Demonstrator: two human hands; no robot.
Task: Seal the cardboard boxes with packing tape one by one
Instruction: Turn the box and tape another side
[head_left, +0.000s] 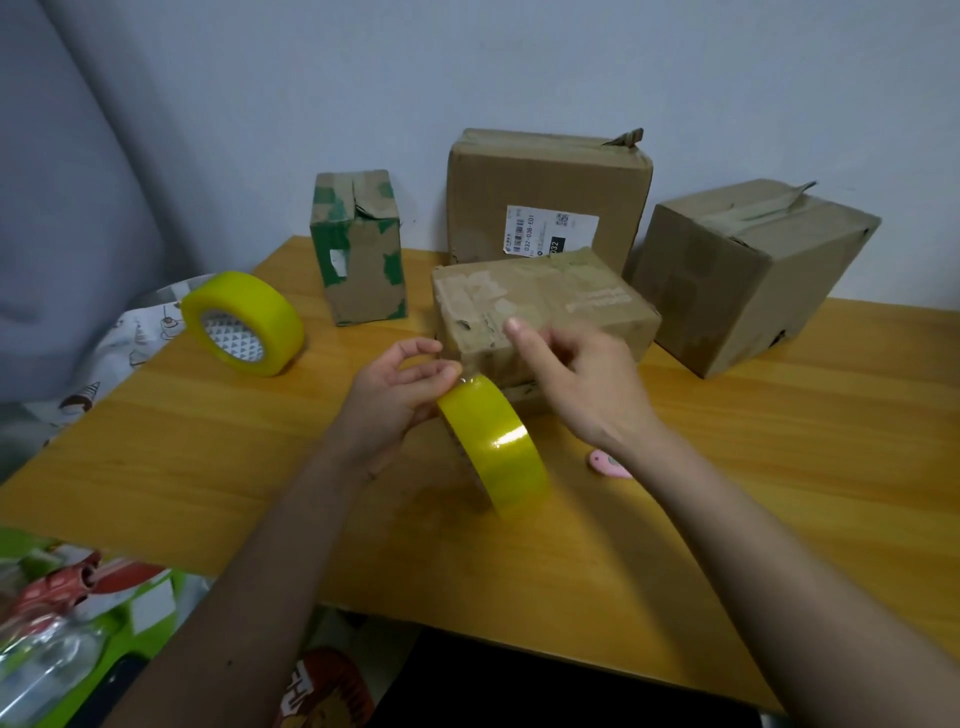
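Note:
A yellow tape roll (493, 441) stands on edge on the wooden table (208, 441), just in front of a small worn cardboard box (545, 301). My left hand (395, 400) grips the roll's upper left side, thumb and fingertips meeting at its top. My right hand (576, 379) hovers over the box's near face, index finger stretched out, slightly blurred, with nothing visible in it. Behind stand a tall green-printed box (358, 249), a big labelled box (545, 187) and a box with a loose top flap (748, 270) at the right.
A second yellow tape roll (244, 322) lies at the table's left corner. A small pink cutter (605, 464) peeks out under my right forearm. Plastic packaging (62, 623) lies below the table's near left edge. A wall backs the boxes.

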